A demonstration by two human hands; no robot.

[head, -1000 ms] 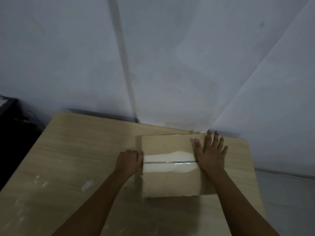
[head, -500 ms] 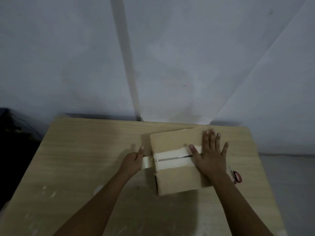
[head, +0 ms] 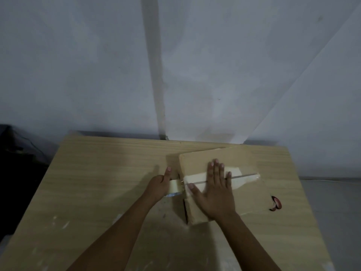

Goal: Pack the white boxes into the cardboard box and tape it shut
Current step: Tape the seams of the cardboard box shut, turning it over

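One cardboard box (head: 218,157), flaps closed, one pale tape strip (head: 240,178) across its seam (slightly wrinkled); right hand (head: 214,190) pressing flat, left hand (head: 159,184) gripping one tape roll (head: 174,187).

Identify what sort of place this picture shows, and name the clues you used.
Probably a makeshift packing spot in a plain room. A pale scuffed wooden table stands against a bare grey-white wall; on it lie a taped brown cardboard box and red-handled scissors.
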